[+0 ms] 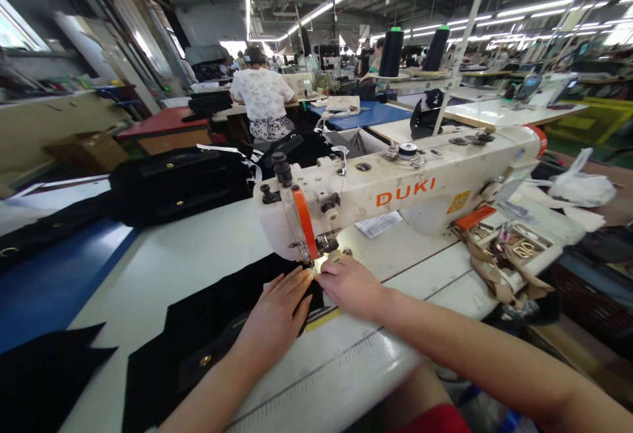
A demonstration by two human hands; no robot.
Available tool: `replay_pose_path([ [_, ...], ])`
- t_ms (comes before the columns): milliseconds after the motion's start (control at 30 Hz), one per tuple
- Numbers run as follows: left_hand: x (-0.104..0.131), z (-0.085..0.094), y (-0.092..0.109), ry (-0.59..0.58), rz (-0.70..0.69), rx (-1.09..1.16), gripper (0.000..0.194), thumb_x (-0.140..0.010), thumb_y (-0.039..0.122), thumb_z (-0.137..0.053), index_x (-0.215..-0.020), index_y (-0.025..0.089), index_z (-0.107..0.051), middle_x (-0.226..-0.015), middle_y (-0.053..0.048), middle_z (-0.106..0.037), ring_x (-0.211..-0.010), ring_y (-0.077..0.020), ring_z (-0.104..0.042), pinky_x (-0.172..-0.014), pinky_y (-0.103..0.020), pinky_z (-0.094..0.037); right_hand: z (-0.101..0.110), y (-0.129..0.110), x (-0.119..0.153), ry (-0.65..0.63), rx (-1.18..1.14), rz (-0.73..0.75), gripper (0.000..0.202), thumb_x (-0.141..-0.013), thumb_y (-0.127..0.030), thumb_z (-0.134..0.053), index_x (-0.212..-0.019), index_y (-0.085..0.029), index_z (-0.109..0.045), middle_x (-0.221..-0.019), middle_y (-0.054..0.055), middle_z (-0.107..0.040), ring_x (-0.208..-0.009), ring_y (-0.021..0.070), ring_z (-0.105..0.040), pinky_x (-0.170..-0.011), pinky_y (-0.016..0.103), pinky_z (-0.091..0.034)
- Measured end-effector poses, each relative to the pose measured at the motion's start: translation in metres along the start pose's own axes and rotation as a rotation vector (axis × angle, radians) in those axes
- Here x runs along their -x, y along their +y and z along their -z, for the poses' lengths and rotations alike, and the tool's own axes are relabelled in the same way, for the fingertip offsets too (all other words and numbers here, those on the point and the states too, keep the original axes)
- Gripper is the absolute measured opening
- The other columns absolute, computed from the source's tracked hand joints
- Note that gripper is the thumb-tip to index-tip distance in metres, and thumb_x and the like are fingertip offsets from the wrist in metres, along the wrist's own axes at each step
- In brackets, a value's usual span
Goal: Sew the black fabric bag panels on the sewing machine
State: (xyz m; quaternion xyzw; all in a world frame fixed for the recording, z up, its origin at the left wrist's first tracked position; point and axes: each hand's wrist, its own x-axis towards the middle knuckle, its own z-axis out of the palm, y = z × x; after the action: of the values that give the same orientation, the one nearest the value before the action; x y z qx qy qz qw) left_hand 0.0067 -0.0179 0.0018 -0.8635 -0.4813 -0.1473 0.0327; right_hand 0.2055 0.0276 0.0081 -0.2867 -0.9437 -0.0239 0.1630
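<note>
Cloth: a flat black fabric panel (198, 327) lies on the white sewing table (188, 255), its long axis running from the near left edge up and to the right, the far end pointing in under the needle.
Machine: a cream industrial sewing machine with orange lettering (395, 189) stands across the table, its head at the left, over the cloth's far end.
Left hand: the left hand (277, 314) lies palm down and spread flat on the black fabric panel, fingers straight and pointing at the needle; it presses the cloth and grips nothing.
Right hand: the right hand (351, 285) rests just beside the left, fingers curled at the cloth's edge close to the presser foot; whether it pinches the cloth I cannot tell.
Cloth against hands: most of the panel stretches to the left of and nearer than the left hand; only a short end lies beyond the fingertips, and the 2 hands nearly touch there.
Stud: 1 small brass stud (205, 359) shows on the panel near the left wrist.
Hard to see: the needle and foot are lost in the lamp glare and behind the fingers; the panel's near end is cut off by the lower edge, and its seams do not show against the black.
Around: a heap of black garments (178, 182) sits at the far left, 2 dark thread cones (390, 54) stand behind, and a tray of metal rings (519, 245) is at the right.
Others: a person in a white patterned top (262, 100) sits well apart, back turned.
</note>
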Motion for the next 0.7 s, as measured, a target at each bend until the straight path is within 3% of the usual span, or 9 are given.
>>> replay_pose_path([
  [567,-0.013,0.000,-0.012,-0.012,0.026,0.003,0.039,-0.094,0.031,-0.042,-0.124,0.015,-0.061,-0.127,-0.014,-0.063,-0.118,-0.0271,-0.059,-0.101,-0.048,-0.046,-0.002,0.001,0.001,0.049,-0.009,-0.030,0.020,-0.093,-0.015,-0.049,-0.082,-0.013,-0.065,-0.082,0.007,-0.062,-0.081,0.0200,-0.051,-0.079,0.032,-0.041],
  [700,-0.004,0.001,-0.011,-0.028,0.049,0.006,0.041,-0.094,0.030,-0.040,-0.126,0.011,-0.059,-0.131,-0.015,-0.060,-0.122,-0.0276,-0.056,-0.103,-0.050,-0.044,0.003,-0.001,0.007,0.091,-0.029,-0.017,0.020,-0.092,-0.014,-0.049,-0.080,-0.014,-0.066,-0.079,0.007,-0.062,-0.078,0.0192,-0.049,-0.076,0.031,-0.041],
])
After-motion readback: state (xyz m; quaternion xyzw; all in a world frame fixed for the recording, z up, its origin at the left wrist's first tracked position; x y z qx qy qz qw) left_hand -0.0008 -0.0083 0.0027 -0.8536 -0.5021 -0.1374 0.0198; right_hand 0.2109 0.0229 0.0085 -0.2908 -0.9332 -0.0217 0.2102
